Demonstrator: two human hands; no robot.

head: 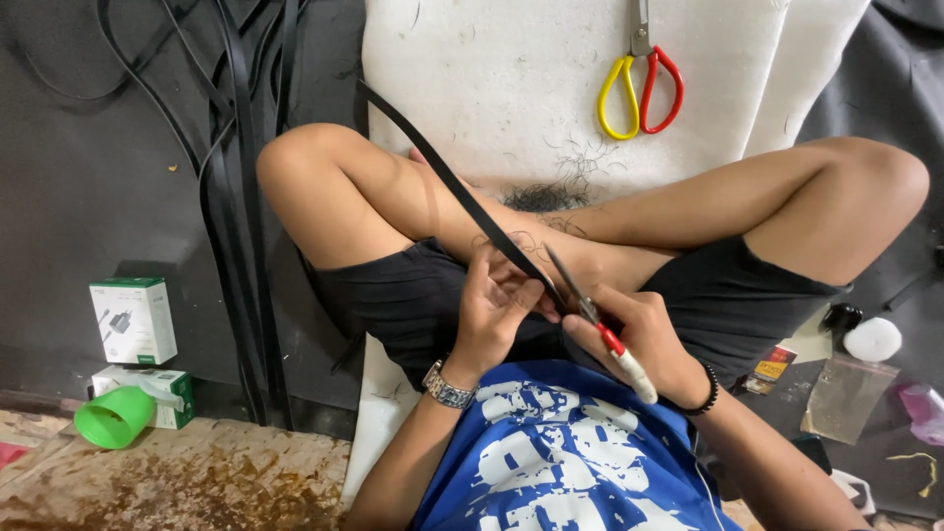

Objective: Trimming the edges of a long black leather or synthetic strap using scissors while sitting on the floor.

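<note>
- Head view: the black strap (462, 192) is a long, flat, narrow band. Its long axis runs diagonally from the far left of the white foam mat (492, 88) down to the lap, where the left hand (497, 310) pinches its near end between curled fingers.
- The right hand (644, 339) is closed around small metal snips (590, 310) with a red and white grip. The blades point up-left and touch the strap right beside the left fingers.
- Bigger scissors (644, 84) with glossy yellow and red loop handles lie near the mat's far edge, blades pointing away.
- More black straps (246, 197) hang over the dark floor at left.
- A green plastic cup (116, 417) lies on its side just beside two white-and-green cardboard boxes (133, 320) at left.
</note>
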